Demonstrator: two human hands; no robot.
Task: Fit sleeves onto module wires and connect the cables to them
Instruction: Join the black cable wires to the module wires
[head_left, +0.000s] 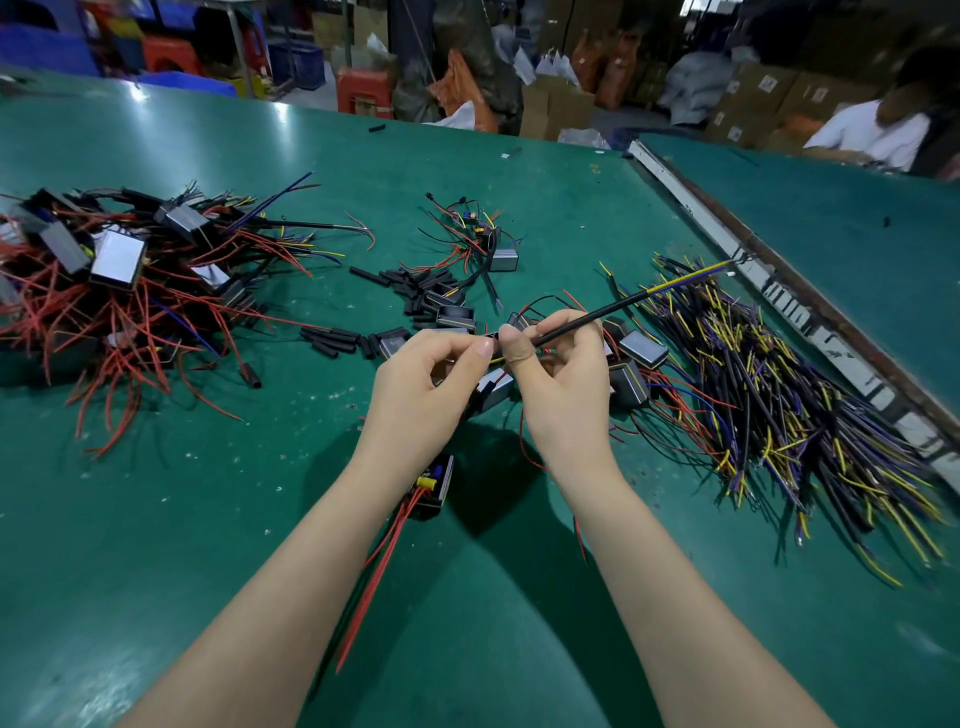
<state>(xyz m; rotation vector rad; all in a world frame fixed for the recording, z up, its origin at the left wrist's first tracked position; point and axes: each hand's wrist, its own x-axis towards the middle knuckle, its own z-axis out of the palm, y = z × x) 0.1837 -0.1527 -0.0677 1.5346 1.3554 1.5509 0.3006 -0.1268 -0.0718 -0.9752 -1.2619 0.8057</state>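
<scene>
Both hands meet above the middle of the green table (182, 519). My right hand (563, 371) pinches a black cable (613, 307) that slants up to the right and ends in yellow and purple leads. My left hand (423, 384) pinches something small and dark against that cable's near end; what it is stays hidden between the fingertips. A grey module (493, 391) hangs just below the hands, its red wire trailing down. Loose black sleeves (332, 338) lie left of the hands. Another module (434, 486) with red wires lies under my left wrist.
A big heap of modules with red wires (114, 280) fills the left side. A pile of black cables with yellow and purple leads (789, 405) lies right. A small wired module (501, 257) sits further back. A metal rail (779, 291) divides two tables. A person sits far right.
</scene>
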